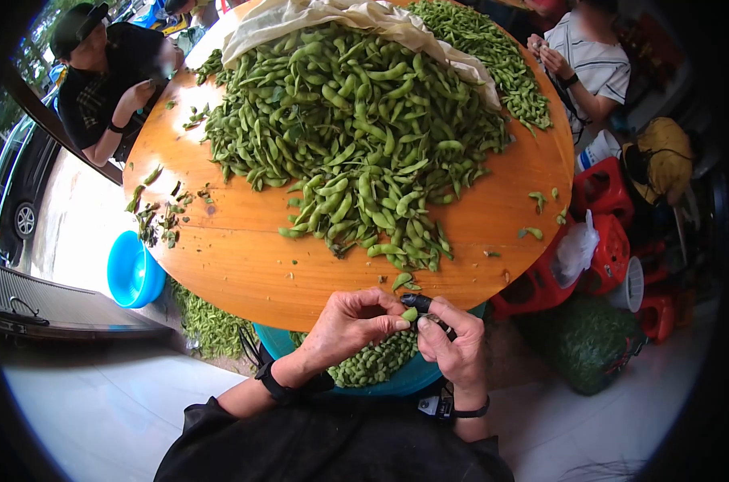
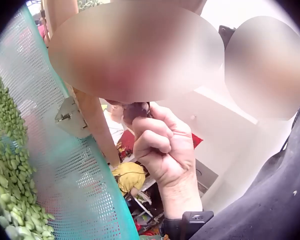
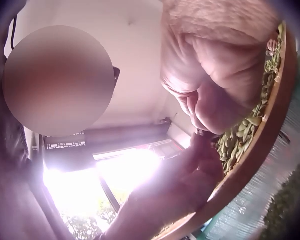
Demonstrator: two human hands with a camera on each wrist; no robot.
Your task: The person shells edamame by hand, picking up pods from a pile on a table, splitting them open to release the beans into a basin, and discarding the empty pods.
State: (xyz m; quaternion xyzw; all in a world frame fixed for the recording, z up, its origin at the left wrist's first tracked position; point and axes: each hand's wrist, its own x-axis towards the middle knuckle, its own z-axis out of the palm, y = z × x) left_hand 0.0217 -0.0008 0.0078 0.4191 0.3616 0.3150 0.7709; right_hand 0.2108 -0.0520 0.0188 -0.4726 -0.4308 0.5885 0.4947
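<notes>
Over the table's near edge, both hands meet at a green soybean pod (image 1: 410, 314). My left hand (image 1: 348, 325) pinches it between thumb and fingertips. From the other side my right hand (image 1: 454, 341), a black cover (image 1: 416, 302) on its index finger, grips the pod with thumb and fingers. In the left wrist view the right hand (image 2: 165, 147) appears with fingers curled; a blurred patch hides the left. The right wrist view has the right hand (image 3: 215, 65) above the left hand (image 3: 180, 185). Below them, a teal basket (image 1: 272, 341) holds shelled green beans (image 1: 376, 361).
A large heap of soybean pods (image 1: 356, 120) covers much of the round wooden table (image 1: 244, 257), under a pale cloth (image 1: 316, 14). Two people sit across. A blue basin (image 1: 131, 269) and pods (image 1: 208, 321) lie left on the floor; red stools (image 1: 601, 193) and a green sack (image 1: 581, 345) stand right.
</notes>
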